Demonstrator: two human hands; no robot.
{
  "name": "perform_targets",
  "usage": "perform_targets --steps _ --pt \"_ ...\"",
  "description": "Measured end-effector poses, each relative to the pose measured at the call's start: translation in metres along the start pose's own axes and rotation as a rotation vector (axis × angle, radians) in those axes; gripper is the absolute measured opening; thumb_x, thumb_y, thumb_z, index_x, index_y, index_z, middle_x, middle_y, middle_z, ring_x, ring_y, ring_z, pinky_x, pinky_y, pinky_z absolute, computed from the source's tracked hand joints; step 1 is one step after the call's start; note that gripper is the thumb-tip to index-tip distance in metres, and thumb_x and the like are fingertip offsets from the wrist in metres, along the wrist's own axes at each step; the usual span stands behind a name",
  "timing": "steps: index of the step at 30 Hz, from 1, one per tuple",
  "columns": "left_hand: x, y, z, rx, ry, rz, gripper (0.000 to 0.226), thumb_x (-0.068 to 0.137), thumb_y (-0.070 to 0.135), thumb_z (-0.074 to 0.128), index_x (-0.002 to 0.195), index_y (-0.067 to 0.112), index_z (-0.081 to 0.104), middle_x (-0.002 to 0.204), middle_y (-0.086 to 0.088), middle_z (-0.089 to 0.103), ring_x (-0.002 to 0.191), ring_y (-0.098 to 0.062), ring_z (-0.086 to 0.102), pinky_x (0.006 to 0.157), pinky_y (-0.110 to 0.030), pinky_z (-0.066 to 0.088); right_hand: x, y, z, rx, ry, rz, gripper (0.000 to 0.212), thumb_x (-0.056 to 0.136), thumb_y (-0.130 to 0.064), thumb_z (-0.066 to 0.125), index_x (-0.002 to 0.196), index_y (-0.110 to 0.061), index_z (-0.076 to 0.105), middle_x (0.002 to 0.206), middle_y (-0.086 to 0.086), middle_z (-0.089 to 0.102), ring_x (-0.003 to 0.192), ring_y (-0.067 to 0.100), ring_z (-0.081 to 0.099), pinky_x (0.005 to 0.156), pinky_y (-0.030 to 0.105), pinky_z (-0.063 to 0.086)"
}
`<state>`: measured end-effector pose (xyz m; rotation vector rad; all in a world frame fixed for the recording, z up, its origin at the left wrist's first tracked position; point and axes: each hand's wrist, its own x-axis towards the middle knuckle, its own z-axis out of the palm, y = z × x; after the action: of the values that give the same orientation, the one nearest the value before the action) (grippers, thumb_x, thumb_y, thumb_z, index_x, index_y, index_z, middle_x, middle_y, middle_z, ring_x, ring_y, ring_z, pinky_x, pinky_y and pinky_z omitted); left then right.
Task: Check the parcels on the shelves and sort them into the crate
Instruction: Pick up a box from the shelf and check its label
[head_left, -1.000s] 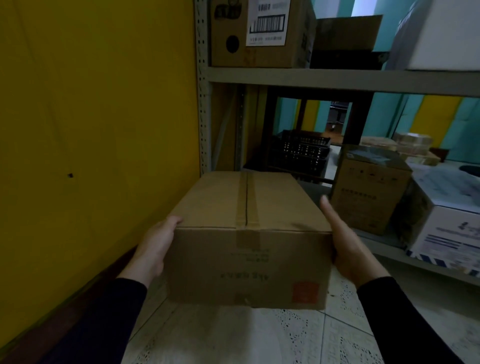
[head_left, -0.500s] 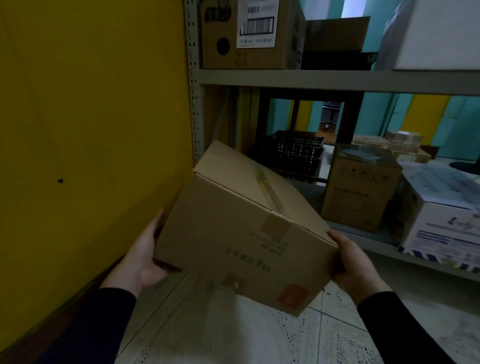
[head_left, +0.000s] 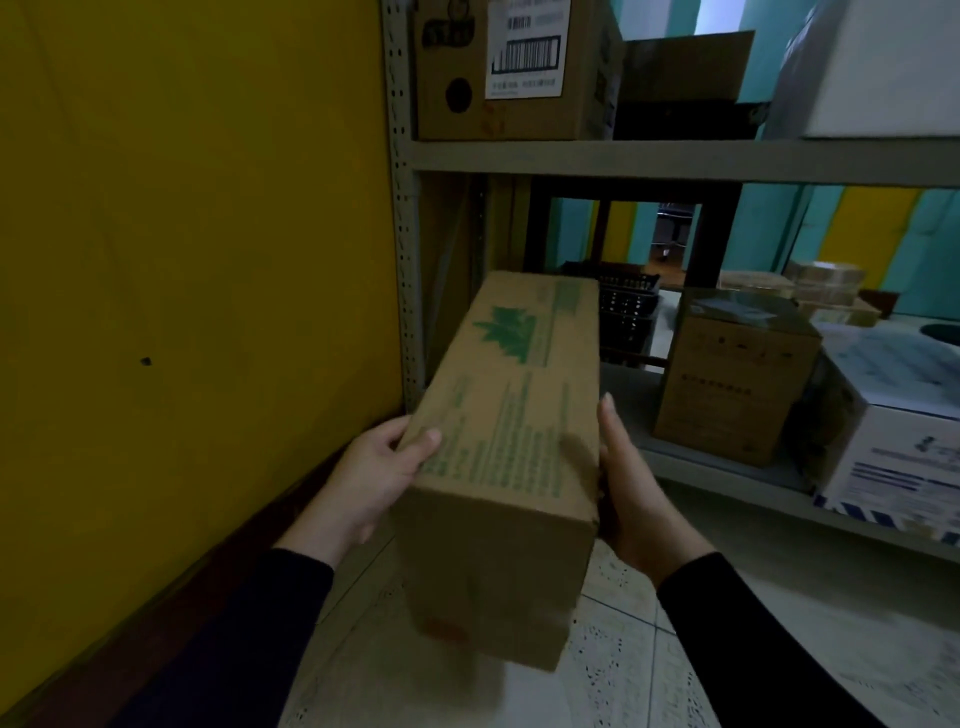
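1. While both hands carry it above the tiled floor (head_left: 613, 670), the cardboard box (head_left: 511, 447) sits between them, its green-printed face turned upward.
2. Left hand (head_left: 376, 480) grips the box's left side, thumb curled over the top edge, fingers hidden underneath.
3. Right hand (head_left: 636, 499) presses flat against the box's right side, fingers straight and pointing away from the person.
4. Beyond the right hand, on the lower shelf (head_left: 727, 470), stand a brown carton (head_left: 732, 384) and, further right, a white carton (head_left: 904, 431).
5. Ahead of the hands, behind the box's far end, a black crate (head_left: 626, 312) shows.
6. Left of the left hand runs a yellow wall (head_left: 197, 249).
7. Above the hands, a labelled carton (head_left: 511, 67) rests on the upper shelf (head_left: 675, 158).
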<state>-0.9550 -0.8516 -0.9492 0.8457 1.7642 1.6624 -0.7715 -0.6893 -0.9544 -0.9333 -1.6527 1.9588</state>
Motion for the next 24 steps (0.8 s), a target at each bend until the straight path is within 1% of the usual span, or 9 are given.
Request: perform_targets --steps 4,8,11,13,15,17,19,22,24 --pt "-0.007 0.011 0.002 0.120 -0.070 0.189 0.024 0.096 0.025 0.062 0.120 0.030 0.066 0.107 0.009 0.076 0.100 -0.010 0.071 0.077 -0.023 0.058 0.007 0.004 -0.007 0.171 -0.007 0.067 0.100 0.059 -0.097 0.055 0.132 -0.031 0.062 0.127 0.015 0.068 0.114 0.038 0.066 0.098 0.062 0.051" --pt "-0.010 0.023 0.007 0.265 -0.138 0.298 0.031 0.096 0.028 0.064 0.120 0.048 0.060 0.114 0.018 0.072 0.106 -0.004 0.068 0.087 -0.028 0.057 0.005 0.004 -0.009 0.340 -0.036 0.052 0.051 0.087 -0.063 0.060 0.121 -0.025 0.068 0.107 0.013 0.077 0.101 0.035 0.073 0.086 0.054 0.056" --pt "-0.008 0.027 0.010 0.324 -0.121 0.338 0.043 0.092 0.036 0.068 0.128 0.052 0.050 0.115 0.021 0.069 0.105 0.001 0.067 0.089 -0.028 0.057 0.006 0.016 -0.007 0.373 -0.005 0.005 0.048 0.089 -0.047 0.066 0.126 -0.017 0.065 0.108 0.012 0.077 0.097 0.030 0.075 0.080 0.049 0.059" --pt "-0.010 0.030 0.010 0.283 -0.099 0.325 0.053 0.089 0.044 0.066 0.139 0.040 0.050 0.125 0.018 0.065 0.111 0.003 0.063 0.091 -0.023 0.054 0.005 0.021 -0.007 0.386 0.024 -0.040 0.046 0.092 -0.046 0.065 0.127 -0.017 0.064 0.109 0.011 0.077 0.098 0.028 0.076 0.077 0.047 0.060" --pt "-0.011 0.032 0.009 0.250 -0.080 0.254 0.054 0.088 0.054 0.057 0.138 0.033 0.056 0.128 0.016 0.064 0.111 0.006 0.060 0.090 -0.017 0.050 0.006 0.024 -0.008 0.393 0.020 -0.078 0.045 0.093 -0.047 0.062 0.128 -0.019 0.064 0.111 0.010 0.077 0.100 0.028 0.075 0.081 0.049 0.059" --pt "-0.009 0.030 0.004 0.126 -0.058 0.179 0.043 0.095 0.057 0.043 0.125 0.033 0.063 0.108 0.019 0.069 0.094 0.010 0.063 0.083 -0.010 0.046 0.006 0.025 -0.009 0.409 0.010 -0.096 0.043 0.094 -0.048 0.059 0.127 -0.020 0.065 0.111 0.010 0.077 0.101 0.029 0.074 0.086 0.052 0.058" --pt "-0.009 0.023 -0.007 -0.011 -0.057 0.117 0.039 0.098 0.058 0.036 0.122 0.037 0.057 0.092 0.026 0.057 0.082 0.008 0.057 0.078 -0.010 0.040 0.007 0.028 -0.007 0.424 -0.002 -0.100 0.044 0.094 -0.049 0.058 0.127 -0.020 0.065 0.112 0.011 0.076 0.103 0.030 0.074 0.088 0.053 0.058" --pt "-0.006 0.022 -0.006 0.009 -0.075 0.037 0.040 0.093 0.061 0.039 0.125 0.042 0.055 0.091 0.035 0.062 0.082 0.015 0.057 0.080 -0.015 0.038 0.008 0.033 0.000 0.429 -0.007 -0.098 0.047 0.093 -0.049 0.058 0.129 -0.019 0.063 0.114 0.013 0.075 0.104 0.031 0.073 0.089 0.053 0.058" --pt "-0.006 0.019 -0.006 0.050 -0.142 0.038 0.048 0.088 0.067 0.045 0.127 0.043 0.057 0.105 0.033 0.067 0.093 0.017 0.058 0.076 -0.014 0.038 0.009 0.040 0.005 0.437 -0.010 -0.098 0.045 0.096 -0.046 0.056 0.131 -0.019 0.062 0.116 0.013 0.075 0.107 0.031 0.072 0.094 0.057 0.055"
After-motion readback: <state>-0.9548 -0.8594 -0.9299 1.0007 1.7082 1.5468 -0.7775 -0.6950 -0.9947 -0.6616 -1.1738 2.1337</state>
